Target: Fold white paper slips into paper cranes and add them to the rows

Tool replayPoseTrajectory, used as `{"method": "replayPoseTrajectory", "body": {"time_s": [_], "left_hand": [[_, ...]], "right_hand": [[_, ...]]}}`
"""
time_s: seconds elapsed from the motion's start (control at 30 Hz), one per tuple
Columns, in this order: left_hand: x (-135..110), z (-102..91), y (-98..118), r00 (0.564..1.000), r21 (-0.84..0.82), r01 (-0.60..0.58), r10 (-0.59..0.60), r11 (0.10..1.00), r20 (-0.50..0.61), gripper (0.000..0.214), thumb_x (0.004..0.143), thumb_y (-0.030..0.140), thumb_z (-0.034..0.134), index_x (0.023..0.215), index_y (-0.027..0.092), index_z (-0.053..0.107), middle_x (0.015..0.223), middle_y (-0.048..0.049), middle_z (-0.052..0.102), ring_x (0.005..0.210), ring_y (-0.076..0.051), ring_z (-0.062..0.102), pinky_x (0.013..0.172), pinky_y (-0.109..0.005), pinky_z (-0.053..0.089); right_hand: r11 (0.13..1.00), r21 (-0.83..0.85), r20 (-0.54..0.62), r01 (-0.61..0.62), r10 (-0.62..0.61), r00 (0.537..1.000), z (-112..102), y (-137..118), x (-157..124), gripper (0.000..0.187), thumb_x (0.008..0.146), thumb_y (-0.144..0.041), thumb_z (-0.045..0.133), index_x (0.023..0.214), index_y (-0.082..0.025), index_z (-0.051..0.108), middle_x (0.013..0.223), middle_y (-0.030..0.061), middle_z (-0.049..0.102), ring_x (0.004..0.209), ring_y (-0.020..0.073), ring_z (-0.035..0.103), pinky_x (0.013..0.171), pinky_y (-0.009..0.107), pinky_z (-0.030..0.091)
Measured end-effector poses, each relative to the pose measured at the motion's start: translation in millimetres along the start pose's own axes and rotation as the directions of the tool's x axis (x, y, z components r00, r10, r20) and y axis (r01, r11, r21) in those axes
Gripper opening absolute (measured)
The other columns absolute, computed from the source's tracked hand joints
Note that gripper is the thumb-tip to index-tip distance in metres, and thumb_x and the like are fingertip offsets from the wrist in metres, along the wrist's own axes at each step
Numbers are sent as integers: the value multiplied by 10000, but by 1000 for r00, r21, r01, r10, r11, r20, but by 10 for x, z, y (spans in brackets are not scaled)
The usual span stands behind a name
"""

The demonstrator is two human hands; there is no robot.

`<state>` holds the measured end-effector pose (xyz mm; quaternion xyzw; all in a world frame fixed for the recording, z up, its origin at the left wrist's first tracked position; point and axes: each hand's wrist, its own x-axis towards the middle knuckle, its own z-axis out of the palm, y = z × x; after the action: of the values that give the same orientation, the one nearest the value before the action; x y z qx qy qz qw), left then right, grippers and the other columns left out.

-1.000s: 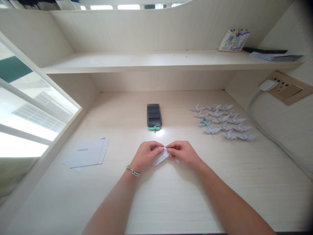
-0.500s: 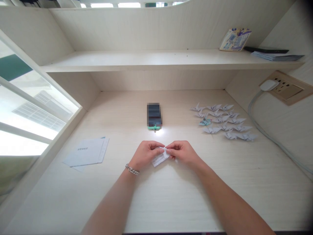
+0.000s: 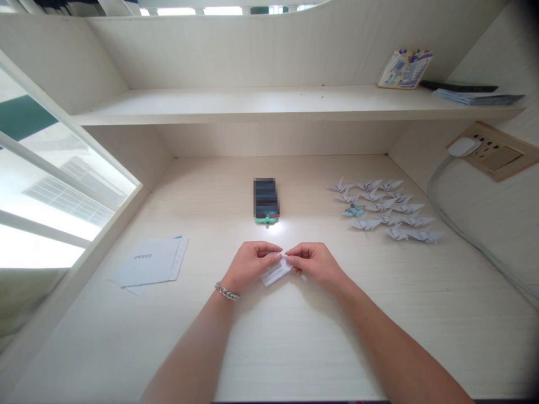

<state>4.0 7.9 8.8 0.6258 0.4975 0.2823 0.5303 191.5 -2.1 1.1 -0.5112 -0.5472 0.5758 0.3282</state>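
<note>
A small folded piece of white paper with printed lines is held over the middle of the desk. My left hand, with a chain bracelet at the wrist, pinches its upper left part between thumb and fingers. My right hand pinches the upper right corner, fingers curled behind it. The two thumbs nearly meet at the top edge. Just beyond the hands lies a phone with a green end and a bright light beside it. Several folded paper cranes stand in rows to the right, one of them bluish.
Flat sheets of paper lie on the desk's left side. A shelf spans the back, bearing a snack-like packet and a stack of papers. A cable runs down from the wall socket at right.
Hardly anything differs. Both hands keep their pinch on the folded paper, and the whole view has shifted very slightly.
</note>
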Motion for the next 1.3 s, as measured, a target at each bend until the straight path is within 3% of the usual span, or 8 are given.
{"method": "replayPoseTrajectory", "body": {"time_s": [0.13, 0.3, 0.47, 0.77, 1.03, 1.3], "left_hand": [[-1, 15, 6, 999, -1, -21, 21, 1000, -28, 263, 743, 372, 564, 854, 163, 678, 857, -67, 693, 768, -188, 630, 634, -269, 486], [21, -25, -18, 996, -70, -28, 21, 997, -91, 261, 745, 354, 574, 871, 140, 656, 845, -81, 687, 738, -179, 628, 608, -256, 476], [10, -30, 37, 997, 49, -67, 70, 997, -44, 238, 751, 346, 575, 880, 169, 668, 891, -58, 684, 800, -176, 616, 678, -257, 468], [12, -24, 36, 1000, 63, -6, 7, 998, -12, 279, 747, 409, 569, 824, 164, 678, 777, -40, 678, 672, -154, 582, 557, -231, 423], [11, -37, 51, 1000, 43, 15, -14, 999, -19, 295, 733, 414, 581, 818, 151, 682, 752, -48, 673, 646, -150, 564, 544, -230, 405], [7, -39, 42, 998, 8, 60, -60, 998, 1, 293, 715, 410, 598, 777, 138, 686, 706, -48, 653, 619, -140, 529, 534, -230, 381]], "right_hand": [[1000, 16, -14, 9, -8, 1000, 5, -7, 0, 242, 685, -359, 646, 786, -143, 684, 586, 24, 615, 537, 131, 543, 504, 248, 423], [998, 49, -133, 51, -44, 990, 2, 8, 6, 278, 647, -336, 687, 851, -149, 659, 637, 28, 643, 579, 150, 585, 548, 267, 453], [995, -21, -207, 102, -104, 973, 27, 22, -14, 267, 673, -351, 672, 866, -167, 669, 689, 37, 654, 612, 157, 592, 558, 273, 457], [987, 24, -213, 158, -150, 966, 37, 46, -9, 242, 673, -327, 683, 863, -177, 681, 794, 55, 687, 722, 177, 624, 662, 299, 496], [977, -65, -271, 205, -215, 938, 48, 26, -41, 202, 673, -330, 685, 820, -192, 692, 790, 43, 694, 711, 174, 632, 649, 286, 501], [986, 15, -174, 164, -159, 972, 25, -40, -45, 141, 722, -288, 640, 794, -172, 674, 672, 22, 661, 604, 139, 610, 594, 261, 482]]}}
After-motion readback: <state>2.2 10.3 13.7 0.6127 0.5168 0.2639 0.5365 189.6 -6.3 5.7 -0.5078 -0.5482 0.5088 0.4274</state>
